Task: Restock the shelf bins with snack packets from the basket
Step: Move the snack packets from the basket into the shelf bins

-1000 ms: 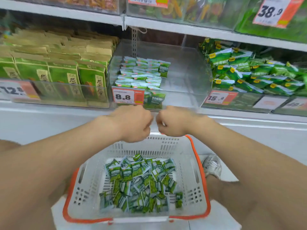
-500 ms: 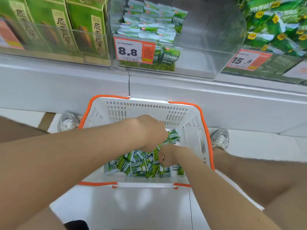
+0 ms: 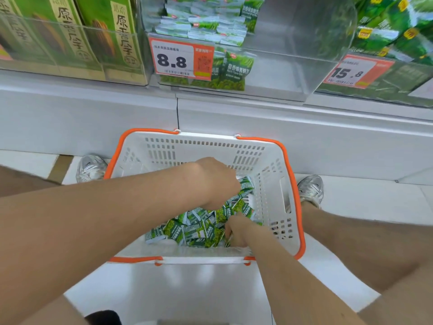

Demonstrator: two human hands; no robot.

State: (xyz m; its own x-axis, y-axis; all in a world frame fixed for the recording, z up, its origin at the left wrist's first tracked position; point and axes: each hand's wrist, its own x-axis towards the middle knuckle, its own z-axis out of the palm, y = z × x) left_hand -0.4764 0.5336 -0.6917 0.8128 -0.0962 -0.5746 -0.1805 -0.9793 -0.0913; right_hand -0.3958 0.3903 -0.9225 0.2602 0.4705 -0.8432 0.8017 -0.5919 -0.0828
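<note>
A white basket [image 3: 269,165] with an orange rim sits on the floor below the shelf, holding several small green snack packets [image 3: 194,228]. My left hand [image 3: 218,181] reaches down into the pile, its fingers curled around packets near the basket's right wall. Close to the front wall, my right hand [image 3: 236,233] grips packets, knuckles up. Above, the clear shelf bin [image 3: 293,66] with the 8.8 price tag holds stacked packets of the same kind on its left side.
Tall green boxes [image 3: 70,36] fill the bin on the left; green bags [image 3: 393,31] fill the bin with the 15.8 tag on the right. My two grey shoes [image 3: 90,167] flank the basket on the white floor.
A second ago both fists were up at the bin's front edge. They dropped into the basket, and the view tilted down. Since half a second ago the hands have barely moved.
</note>
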